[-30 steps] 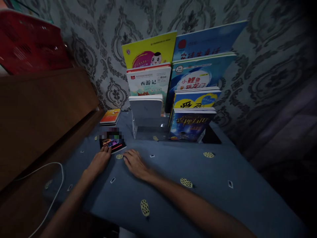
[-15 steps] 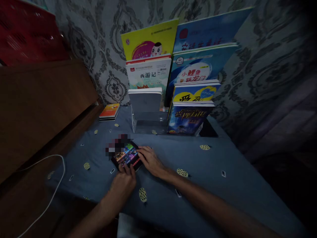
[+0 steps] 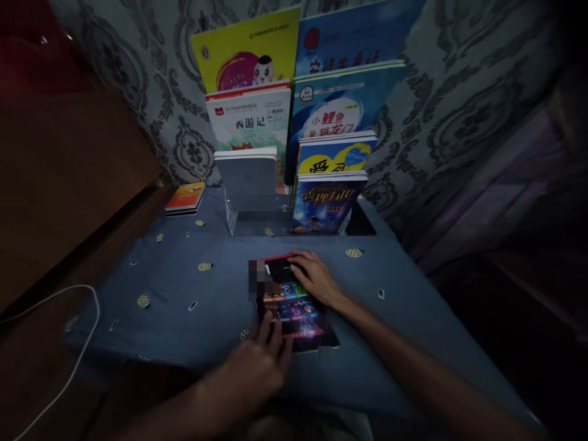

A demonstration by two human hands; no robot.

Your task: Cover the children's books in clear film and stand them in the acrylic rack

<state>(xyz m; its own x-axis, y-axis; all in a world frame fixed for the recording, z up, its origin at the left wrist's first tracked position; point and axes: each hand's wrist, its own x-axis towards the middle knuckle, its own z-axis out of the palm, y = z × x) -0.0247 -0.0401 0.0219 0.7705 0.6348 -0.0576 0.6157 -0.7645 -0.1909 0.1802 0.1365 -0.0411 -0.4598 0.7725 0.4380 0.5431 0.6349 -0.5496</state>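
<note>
A dark book or booklet with small colourful pictures (image 3: 296, 309) lies on the blue patterned cloth (image 3: 220, 306), partly blurred by pixel blocks at its left side. My right hand (image 3: 316, 278) rests on its upper right part, fingers stretched out and apart. At the lower left of the book, my left hand (image 3: 261, 361) touches the cover with its fingertips; its fingers are slightly spread and its thumb is hidden. Behind it, a clear stand (image 3: 257, 222) holds upright books, among them a dark blue one (image 3: 324, 205) in front on the right.
A small stack of orange-topped books (image 3: 185, 197) sits at the back left corner. A white cable (image 3: 97, 312) hangs at the left beside brown wooden furniture (image 3: 59, 171). Patterned wallpaper (image 3: 193, 150) rises behind the stand.
The dark book has moved right and toward me, and is turned straighter, with more of its cover showing. Both hands have shifted right with it. The camera view has also shifted.
</note>
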